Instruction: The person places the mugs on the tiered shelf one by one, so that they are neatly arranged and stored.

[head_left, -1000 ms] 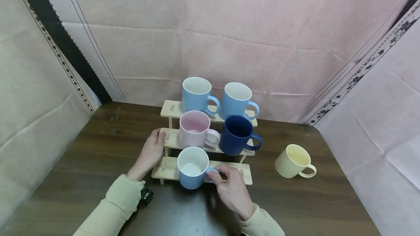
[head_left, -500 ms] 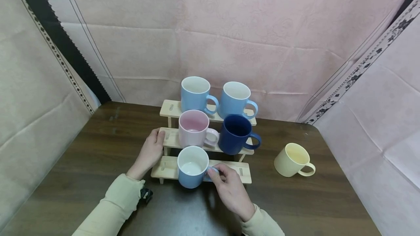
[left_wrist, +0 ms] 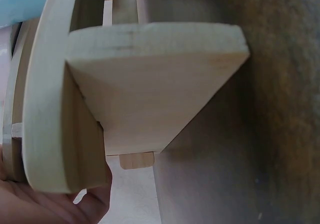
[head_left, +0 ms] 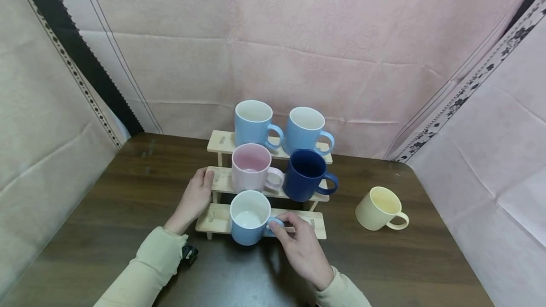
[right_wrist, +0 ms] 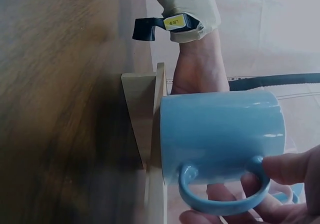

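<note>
A light blue mug (head_left: 249, 218) (right_wrist: 220, 139) stands on the lowest step of a three-tier wooden rack (head_left: 217, 221) (left_wrist: 150, 99). My right hand (head_left: 298, 243) pinches its handle (right_wrist: 222, 204) between thumb and fingers. My left hand (head_left: 194, 198) grips the left end of the middle step, and only part of its palm (left_wrist: 45, 206) shows in the left wrist view. A pink mug (head_left: 251, 168) and a dark blue mug (head_left: 306, 176) stand on the middle step. Two light blue mugs (head_left: 254, 122) (head_left: 306, 129) stand on the top step.
A pale yellow mug (head_left: 379, 209) sits on the dark wooden table (head_left: 128, 193) to the right of the rack. Pink and beige cloth walls close in the back and both sides. A small black tag (head_left: 189, 252) hangs at my left cuff.
The light blue mug and the right hand have shifted only slightly on the lowest step. The left hand has stayed on the rack.
</note>
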A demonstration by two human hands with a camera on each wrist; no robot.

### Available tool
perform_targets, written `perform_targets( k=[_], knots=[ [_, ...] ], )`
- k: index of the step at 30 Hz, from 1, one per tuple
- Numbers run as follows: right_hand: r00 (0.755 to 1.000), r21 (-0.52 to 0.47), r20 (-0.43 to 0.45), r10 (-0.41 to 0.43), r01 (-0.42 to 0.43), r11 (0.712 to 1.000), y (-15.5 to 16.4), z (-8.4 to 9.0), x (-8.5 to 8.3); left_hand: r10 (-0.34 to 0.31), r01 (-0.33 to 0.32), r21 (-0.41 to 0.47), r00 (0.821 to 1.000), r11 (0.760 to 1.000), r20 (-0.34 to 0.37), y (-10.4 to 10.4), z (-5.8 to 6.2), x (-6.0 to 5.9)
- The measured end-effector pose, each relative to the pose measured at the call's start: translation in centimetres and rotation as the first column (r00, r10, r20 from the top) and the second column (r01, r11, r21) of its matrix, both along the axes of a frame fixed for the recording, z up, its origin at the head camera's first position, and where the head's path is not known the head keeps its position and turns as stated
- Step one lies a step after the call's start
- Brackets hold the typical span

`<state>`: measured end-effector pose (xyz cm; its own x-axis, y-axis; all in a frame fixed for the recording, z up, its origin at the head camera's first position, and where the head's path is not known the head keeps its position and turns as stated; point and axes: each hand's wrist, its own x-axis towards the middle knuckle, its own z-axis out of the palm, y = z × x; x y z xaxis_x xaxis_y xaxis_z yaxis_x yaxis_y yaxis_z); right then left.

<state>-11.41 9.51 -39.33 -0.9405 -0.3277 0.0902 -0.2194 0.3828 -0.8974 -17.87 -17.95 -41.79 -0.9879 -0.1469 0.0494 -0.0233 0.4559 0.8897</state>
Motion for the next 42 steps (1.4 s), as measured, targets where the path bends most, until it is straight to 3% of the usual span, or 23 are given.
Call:
perform_targets(
  k=[12, 24, 27, 30, 32, 35, 38, 40, 42],
  knots=[
    [0.996, 0.075, -0.059, -0.073, 0.077, 0.994, -0.4, -0.2, 0.2, 0.001, -0.001, 0.002, 1.0, 1.0, 0.003, 0.0, 0.0, 0.0],
    [0.997, 0.053, 0.052, -0.048, 0.045, 0.998, -0.4, 0.4, 0.6, 0.002, -0.002, 0.0, 1.0, 1.0, 0.003, 0.0, 0.0, 0.0],
    [0.997, 0.087, 0.013, -0.074, 0.073, 0.994, 0.6, 0.9, 0.8, -0.002, 0.002, 0.002, 1.0, 1.0, 0.004, 0.1, 0.0, 0.0],
    [0.987, 0.094, -0.07, -0.145, 0.151, 0.984, 2.4, 1.9, 0.8, -0.006, 0.006, 0.005, 1.0, 1.0, 0.003, 0.1, -0.1, 0.0],
    [0.966, 0.079, -0.146, -0.213, 0.226, 0.971, 4.1, 2.8, 0.7, -0.009, 0.009, 0.005, 1.0, 1.0, 0.002, 0.1, -0.1, 0.1],
    [0.903, 0.056, -0.264, -0.338, 0.365, 0.929, 7.2, 4.0, 0.1, -0.005, 0.005, 0.004, 1.0, 1.0, -0.003, 0.1, -0.1, 0.0],
    [0.805, 0.021, -0.331, -0.492, 0.528, 0.849, 11.1, 4.6, -1.4, -0.001, 0.001, -0.001, 1.0, 1.0, -0.012, 0.1, 0.0, 0.0],
    [0.742, 0.025, -0.327, -0.586, 0.626, 0.779, 13.8, 4.5, -2.5, 0.002, -0.002, -0.001, 1.0, 1.0, -0.015, 0.1, -0.1, 0.0],
    [0.695, 0.052, -0.307, -0.651, 0.695, 0.717, 16.6, 3.9, -3.6, -0.004, 0.004, 0.0, 1.0, 1.0, -0.015, 0.1, -0.1, 0.0]
  ],
)
